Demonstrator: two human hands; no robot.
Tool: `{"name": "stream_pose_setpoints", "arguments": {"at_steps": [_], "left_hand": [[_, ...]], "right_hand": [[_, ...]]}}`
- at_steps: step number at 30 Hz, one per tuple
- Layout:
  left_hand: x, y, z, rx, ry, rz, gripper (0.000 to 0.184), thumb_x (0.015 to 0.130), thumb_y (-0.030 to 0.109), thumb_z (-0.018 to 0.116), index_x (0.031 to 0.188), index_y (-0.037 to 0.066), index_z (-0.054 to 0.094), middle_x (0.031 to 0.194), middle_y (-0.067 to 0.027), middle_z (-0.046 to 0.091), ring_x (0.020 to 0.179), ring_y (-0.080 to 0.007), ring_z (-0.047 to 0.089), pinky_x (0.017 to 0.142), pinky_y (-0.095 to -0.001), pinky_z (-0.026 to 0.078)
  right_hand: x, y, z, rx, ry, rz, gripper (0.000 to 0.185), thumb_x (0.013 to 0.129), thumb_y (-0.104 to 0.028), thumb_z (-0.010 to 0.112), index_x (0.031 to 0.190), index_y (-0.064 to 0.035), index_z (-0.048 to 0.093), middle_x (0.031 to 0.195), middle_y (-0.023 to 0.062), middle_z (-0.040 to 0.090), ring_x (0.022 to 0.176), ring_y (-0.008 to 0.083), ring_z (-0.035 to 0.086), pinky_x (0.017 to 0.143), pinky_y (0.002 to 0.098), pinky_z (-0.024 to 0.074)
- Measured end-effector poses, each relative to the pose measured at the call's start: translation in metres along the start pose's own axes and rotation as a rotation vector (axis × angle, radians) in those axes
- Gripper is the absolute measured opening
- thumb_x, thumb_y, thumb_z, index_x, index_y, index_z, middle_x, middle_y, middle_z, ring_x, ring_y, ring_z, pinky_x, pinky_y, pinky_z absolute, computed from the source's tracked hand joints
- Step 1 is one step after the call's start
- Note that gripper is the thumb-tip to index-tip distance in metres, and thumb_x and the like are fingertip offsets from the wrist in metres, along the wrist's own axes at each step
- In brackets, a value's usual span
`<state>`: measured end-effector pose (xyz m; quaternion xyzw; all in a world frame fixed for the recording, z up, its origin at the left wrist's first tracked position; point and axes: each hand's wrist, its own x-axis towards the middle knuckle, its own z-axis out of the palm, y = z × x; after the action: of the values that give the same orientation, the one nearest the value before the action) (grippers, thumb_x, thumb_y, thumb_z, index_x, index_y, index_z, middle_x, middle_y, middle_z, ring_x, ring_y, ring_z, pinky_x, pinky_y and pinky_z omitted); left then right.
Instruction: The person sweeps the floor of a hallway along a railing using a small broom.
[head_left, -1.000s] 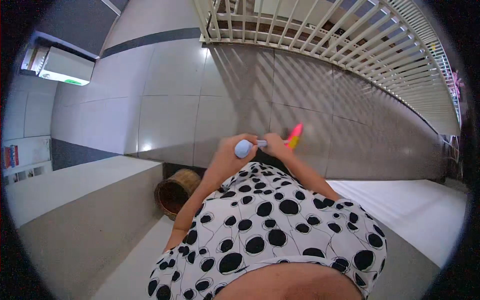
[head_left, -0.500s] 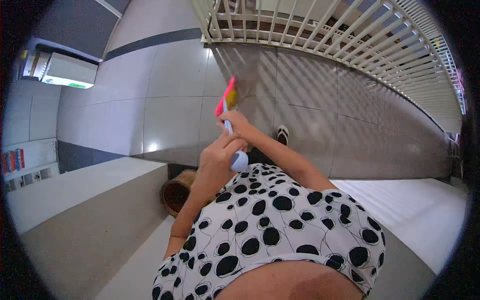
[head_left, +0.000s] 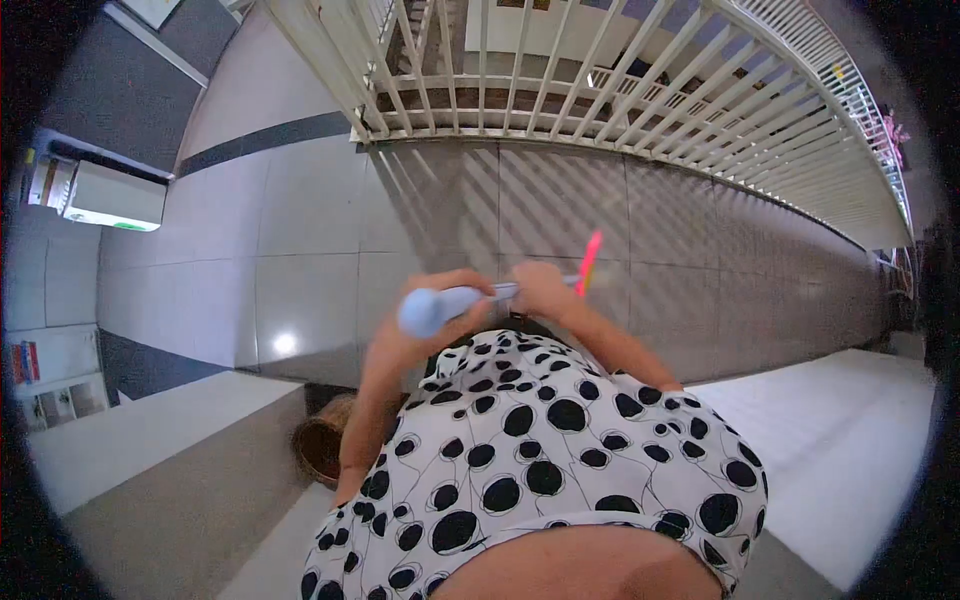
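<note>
Both hands grip a light blue pole (head_left: 505, 290) that lies nearly level across the view in front of my body. My left hand (head_left: 447, 303) wraps around it just behind its thick, rounded end. Farther right along the pole, my right hand (head_left: 541, 290) is closed on its thinner part. Beyond the right hand shows a bright pink strip (head_left: 588, 264) with a little yellow at its lower part. That end is blurred, so I cannot tell the tool's exact kind.
White railings (head_left: 560, 134) run along the far side of the tiled floor (head_left: 310, 205). A low wall (head_left: 190, 400) stands at left with a woven basket (head_left: 319, 449) beside it. A white ledge (head_left: 820, 410) lies at right. A white box-like unit (head_left: 115, 195) is at far left.
The pole has swung from pointing away from me to lying sideways, its pink end moving right and its rounded end left. My hands have moved apart. My view has shifted slightly.
</note>
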<state>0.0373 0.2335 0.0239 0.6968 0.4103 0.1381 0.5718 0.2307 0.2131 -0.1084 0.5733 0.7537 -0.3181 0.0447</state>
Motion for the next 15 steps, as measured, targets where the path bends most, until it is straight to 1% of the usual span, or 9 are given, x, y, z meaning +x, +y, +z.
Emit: {"name": "stream_pose_setpoints", "arguments": {"at_steps": [2,3,5,6,8,10,13,14,15], "left_hand": [[0.026,-0.026,0.039,-0.095,-0.012,0.015,0.021,0.076,0.016,0.065,0.094,0.006,0.061,0.085,-0.0048,0.063,0.075,-0.0129,0.058,0.069,-0.0264,0.046],[0.038,-0.04,0.056,-0.12,-0.025,0.052,0.02,0.076,0.016,0.064,0.092,0.006,0.061,0.081,-0.0057,0.063,0.073,-0.0128,0.058,0.067,-0.0266,0.046],[0.047,-0.067,0.077,-0.149,-0.04,0.091,0.019,0.076,0.016,0.064,0.09,0.005,0.061,0.078,-0.0066,0.063,0.07,-0.0126,0.057,0.065,-0.0269,0.045],[0.046,-0.081,0.079,-0.134,-0.056,0.121,0.018,0.075,0.016,0.064,0.089,0.005,0.061,0.077,-0.0078,0.062,0.07,-0.014,0.058,0.064,-0.0273,0.045],[0.029,-0.095,0.069,-0.105,0.066,0.127,0.016,0.075,0.015,0.064,0.086,0.005,0.06,0.075,-0.0102,0.062,0.069,-0.0166,0.059,0.063,-0.028,0.045],[0.023,-0.088,0.057,-0.079,0.087,0.142,0.015,0.074,0.014,0.064,0.085,0.005,0.059,0.075,-0.0112,0.061,0.069,-0.0186,0.059,0.062,-0.0285,0.045],[0.015,-0.072,0.048,-0.024,0.136,0.175,0.014,0.073,0.012,0.064,0.083,0.005,0.058,0.074,-0.0131,0.06,0.068,-0.0227,0.06,0.062,-0.0295,0.045],[0.008,-0.065,0.04,0.011,0.192,0.173,0.013,0.073,0.01,0.063,0.083,0.005,0.058,0.075,-0.0138,0.06,0.069,-0.0257,0.059,0.062,-0.0302,0.045],[-0.001,-0.062,0.034,0.046,0.248,0.171,0.012,0.072,0.008,0.062,0.083,0.005,0.058,0.075,-0.0144,0.06,0.07,-0.0288,0.059,0.062,-0.0309,0.046]], "right_hand": [[-0.018,0.044,0.037,0.037,0.174,0.11,0.019,0.062,-0.019,0.063,0.075,-0.0052,0.062,0.076,0.0152,0.061,0.075,0.0317,0.06,0.064,0.0414,0.0487],[-0.021,0.065,0.054,0.034,0.173,0.113,0.019,0.062,-0.019,0.063,0.075,-0.0052,0.062,0.076,0.0152,0.061,0.075,0.0317,0.06,0.064,0.0414,0.0487],[-0.019,0.089,0.084,0.08,-0.012,0.209,0.02,0.062,-0.017,0.06,0.079,-0.0068,0.062,0.077,0.0158,0.06,0.076,0.033,0.058,0.065,0.0421,0.0474],[-0.015,0.087,0.096,0.077,-0.013,0.212,0.02,0.062,-0.017,0.06,0.079,-0.0068,0.062,0.077,0.0158,0.06,0.076,0.033,0.058,0.065,0.0421,0.0474],[0.017,0.077,0.105,0.08,0.011,0.022,0.022,0.062,-0.016,0.06,0.082,-0.0091,0.062,0.077,0.0151,0.06,0.077,0.0332,0.058,0.067,0.0421,0.0467],[0.023,0.069,0.114,0.118,0.049,0.008,0.023,0.062,-0.015,0.059,0.084,-0.0103,0.063,0.078,0.0147,0.06,0.077,0.0332,0.058,0.067,0.0421,0.0463],[0.043,0.054,0.121,0.298,0.193,-0.151,0.024,0.062,-0.014,0.059,0.086,-0.0131,0.064,0.079,0.0124,0.06,0.077,0.0329,0.057,0.067,0.0422,0.0455],[0.049,0.042,0.111,0.338,0.228,-0.235,0.023,0.062,-0.015,0.059,0.085,-0.0129,0.064,0.08,0.0122,0.061,0.077,0.0325,0.057,0.066,0.042,0.0452],[0.059,0.03,0.109,0.33,0.215,-0.244,0.023,0.062,-0.015,0.059,0.085,-0.0129,0.064,0.08,0.0122,0.061,0.077,0.0325,0.057,0.066,0.042,0.0452]]}}
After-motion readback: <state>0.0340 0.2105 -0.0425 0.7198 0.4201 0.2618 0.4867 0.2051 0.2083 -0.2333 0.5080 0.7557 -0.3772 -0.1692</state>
